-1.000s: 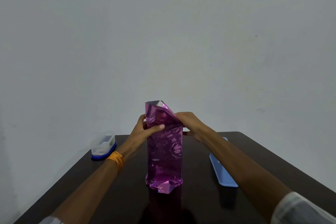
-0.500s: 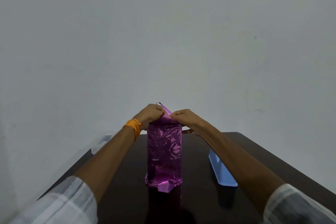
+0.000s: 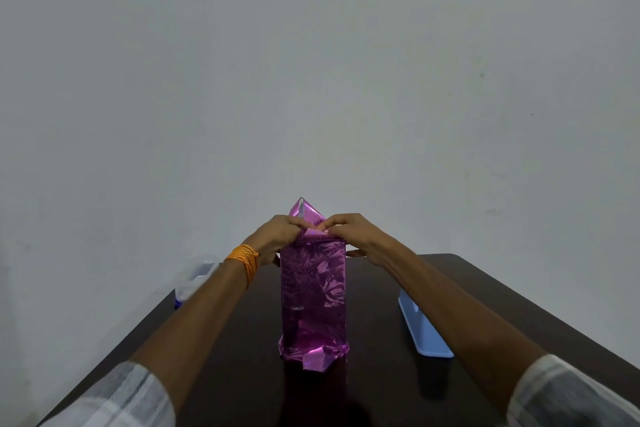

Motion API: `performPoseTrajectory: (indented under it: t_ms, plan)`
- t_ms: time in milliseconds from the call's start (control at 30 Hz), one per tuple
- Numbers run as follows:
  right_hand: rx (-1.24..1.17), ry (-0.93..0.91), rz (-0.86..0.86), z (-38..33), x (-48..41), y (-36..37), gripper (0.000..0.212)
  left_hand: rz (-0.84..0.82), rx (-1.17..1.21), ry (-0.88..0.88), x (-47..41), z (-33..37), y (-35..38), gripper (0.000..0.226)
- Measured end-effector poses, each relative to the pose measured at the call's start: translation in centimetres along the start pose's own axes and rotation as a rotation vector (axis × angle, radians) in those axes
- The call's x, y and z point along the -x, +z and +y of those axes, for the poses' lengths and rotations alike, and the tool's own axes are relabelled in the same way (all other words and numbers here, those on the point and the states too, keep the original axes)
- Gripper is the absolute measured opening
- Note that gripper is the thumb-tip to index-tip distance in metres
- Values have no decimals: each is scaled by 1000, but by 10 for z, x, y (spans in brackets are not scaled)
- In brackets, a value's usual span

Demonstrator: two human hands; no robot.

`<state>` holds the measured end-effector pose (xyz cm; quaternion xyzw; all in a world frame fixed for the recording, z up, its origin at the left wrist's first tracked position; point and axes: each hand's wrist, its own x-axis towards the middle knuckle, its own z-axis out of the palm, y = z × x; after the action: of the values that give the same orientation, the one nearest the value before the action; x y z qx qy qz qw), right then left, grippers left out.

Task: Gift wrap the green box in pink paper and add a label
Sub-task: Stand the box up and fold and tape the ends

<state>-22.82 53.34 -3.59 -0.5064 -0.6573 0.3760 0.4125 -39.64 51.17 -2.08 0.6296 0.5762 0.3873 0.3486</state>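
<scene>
Bare tabletop [image 3: 381, 381] flanks the wrapped box [image 3: 313, 295] — blue tray [image 3: 424, 333] right, clear container [image 3: 194, 282] left.

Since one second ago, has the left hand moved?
Yes. The left hand went up from the side of the box to its top fold.

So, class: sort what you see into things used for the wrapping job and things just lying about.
In use: pink-wrapped box; left hand and right hand, pinching its top fold.
Lying about, untouched: light blue tray; clear container.
</scene>
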Motion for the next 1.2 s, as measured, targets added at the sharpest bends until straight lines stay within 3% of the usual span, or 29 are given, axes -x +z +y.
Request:
performPoseTrajectory:
  t_ms: [133, 467, 967, 1067, 1200]
  plan:
    - [-115, -34, 59, 12, 4, 0, 15, 4, 48, 21, 3, -2, 3, 21]
    - [28, -9, 21, 10, 9, -6, 17, -44, 14, 34, 6, -7, 2, 27]
    - [-60, -44, 25, 15, 17, -3, 21, -115, 27, 54, -2, -24, -6, 37]
    - [-129, -60, 88, 31, 24, -12, 25, -121, 47, 53, -4, -27, -8, 40]
    - [-68, -35, 302, 69, 36, -41, 11, -134, 40, 72, -5, -29, -9, 40]
